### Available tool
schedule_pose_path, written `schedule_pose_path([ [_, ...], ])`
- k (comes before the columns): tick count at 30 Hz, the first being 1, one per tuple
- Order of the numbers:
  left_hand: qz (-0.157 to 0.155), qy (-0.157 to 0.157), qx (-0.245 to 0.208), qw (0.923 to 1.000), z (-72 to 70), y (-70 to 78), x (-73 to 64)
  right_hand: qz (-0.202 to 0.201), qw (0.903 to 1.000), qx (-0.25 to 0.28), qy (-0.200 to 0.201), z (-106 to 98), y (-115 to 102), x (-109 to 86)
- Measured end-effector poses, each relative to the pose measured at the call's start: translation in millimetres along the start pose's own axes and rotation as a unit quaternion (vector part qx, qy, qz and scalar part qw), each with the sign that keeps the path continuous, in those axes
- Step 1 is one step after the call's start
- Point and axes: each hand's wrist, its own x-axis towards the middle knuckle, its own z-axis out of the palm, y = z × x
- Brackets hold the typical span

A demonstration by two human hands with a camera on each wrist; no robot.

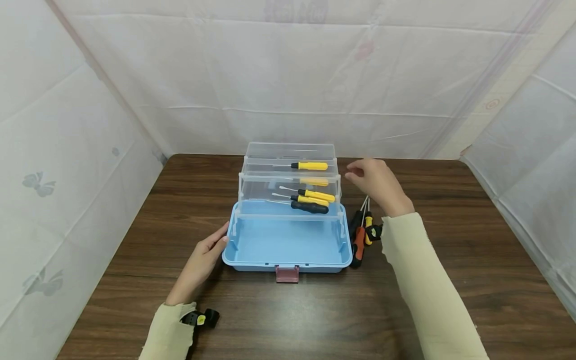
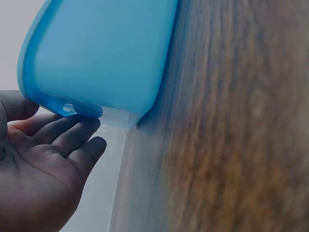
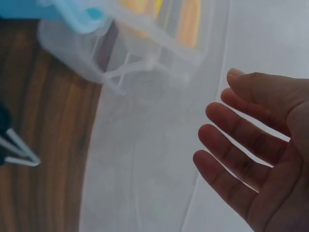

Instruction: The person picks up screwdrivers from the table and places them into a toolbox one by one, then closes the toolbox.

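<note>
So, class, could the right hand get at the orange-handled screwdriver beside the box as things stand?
Probably yes: the right hand is empty and the orange-handled screwdriver lies in plain sight beside the blue box, though the hand would need to draw back first.

- Box base (image 1: 288,245): finished in light blue; latch (image 1: 287,274) tinted dusky red.
- Screwdriver handles (image 1: 313,166): coloured yellow-and-black, black, orange-and-black.
- Tabletop (image 1: 288,325): streaked in dark-brown wood grain.
- White sheeting (image 1: 288,65): printed with grey bow-like motifs (image 1: 39,185).
- Sleeves (image 1: 420,280): coloured cream.

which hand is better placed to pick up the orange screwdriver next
Likely the right hand: empty and on the same side of the blue box as the orange screwdriver; the left hand touches the opposite side.
</note>
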Motion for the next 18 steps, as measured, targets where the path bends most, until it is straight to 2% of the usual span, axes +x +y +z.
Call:
schedule_pose_path([
  [6,-0.011,-0.002,0.001,0.9999,0.0,1.1,0.4,0.045,0.9985,0.026,-0.019,6.4,25.1,-22.6],
  [18,0.002,-0.001,-0.001,1.0,0.0,-1.6,0.9,0.112,0.9892,0.074,-0.059,34.4,71.0,-48.4],
])
